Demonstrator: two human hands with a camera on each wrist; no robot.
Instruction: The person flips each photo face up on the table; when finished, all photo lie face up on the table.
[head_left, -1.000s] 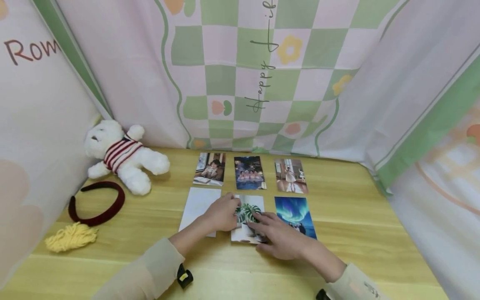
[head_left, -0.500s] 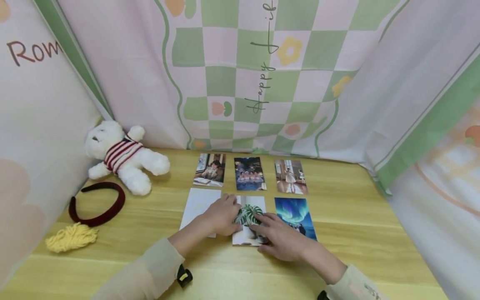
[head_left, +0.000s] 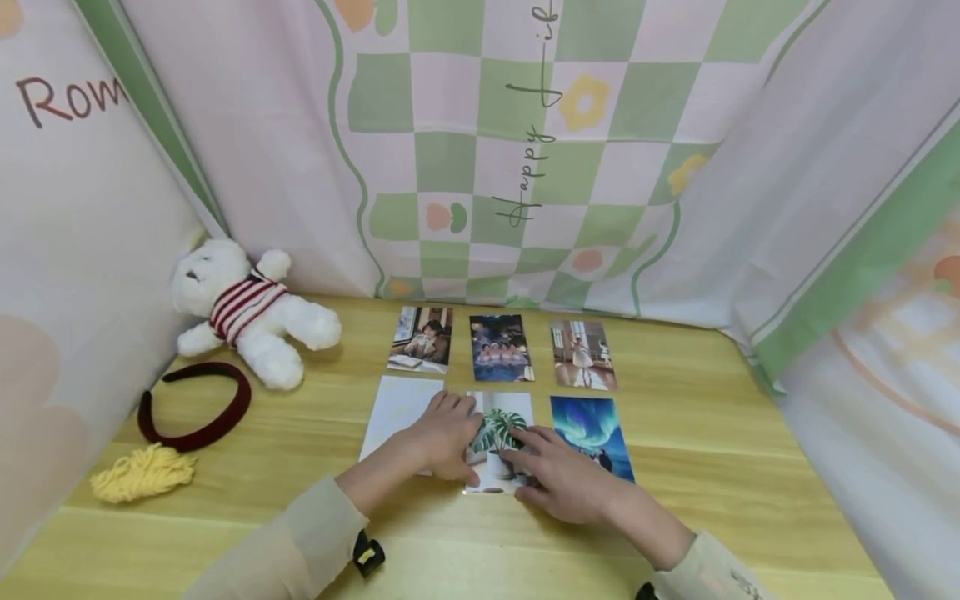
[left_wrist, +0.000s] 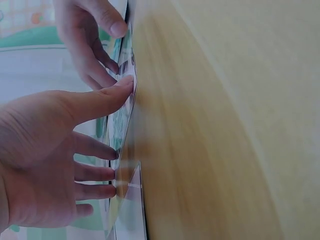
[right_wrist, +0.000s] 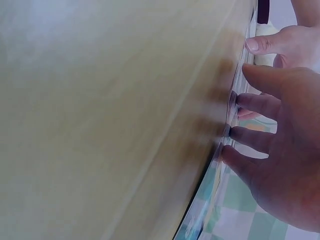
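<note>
Staged tabletop booth, homely in dress, not a working room. A pale wooden table is closed in on three sides by hung fabric: the far backdrop carries a green-and-pink check with flowers and script lettering; the left drape shows part of a word, "Rom"; the right drape is pink with a green stripe. No wall, window or furniture shows beyond the cloth. Soft personal items lie at far left: a white teddy bear in a striped jumper, a dark red headband, a tuft of yellow yarn. Printed photos lie in two rows at table centre.
</note>
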